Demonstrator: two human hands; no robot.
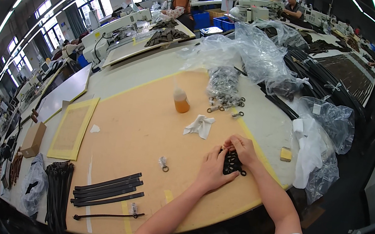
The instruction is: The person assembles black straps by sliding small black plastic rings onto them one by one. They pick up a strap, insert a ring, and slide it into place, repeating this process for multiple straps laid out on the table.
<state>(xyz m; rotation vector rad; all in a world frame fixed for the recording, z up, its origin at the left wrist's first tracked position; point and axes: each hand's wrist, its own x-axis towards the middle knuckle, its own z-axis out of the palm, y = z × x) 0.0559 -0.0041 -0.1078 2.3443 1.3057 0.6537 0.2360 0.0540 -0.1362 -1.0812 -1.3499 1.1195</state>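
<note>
A small cluster of dark metal ring-ended hooks (232,162) lies near the right front edge of the tan work board (139,125). My left hand (212,168) rests against its left side, fingers stretched and thumb reaching along the near side. Over the far side, my right hand (243,150) has its fingers curled together beside the left fingertips; anything between them is hidden. Left of my hands lies one wrapped ring hook (163,164). Farther left are several black straps (109,191) in a row, with a single strap with a hook (108,216) closer to me.
Beyond my hands are a crumpled white cloth (199,126), a bottle of orange liquid (181,101) and a bag of wrapped hooks (223,86). Clear plastic bags (266,56) and black strap bundles (313,77) lie at right. Another strap bundle (58,192) hangs over the left front edge.
</note>
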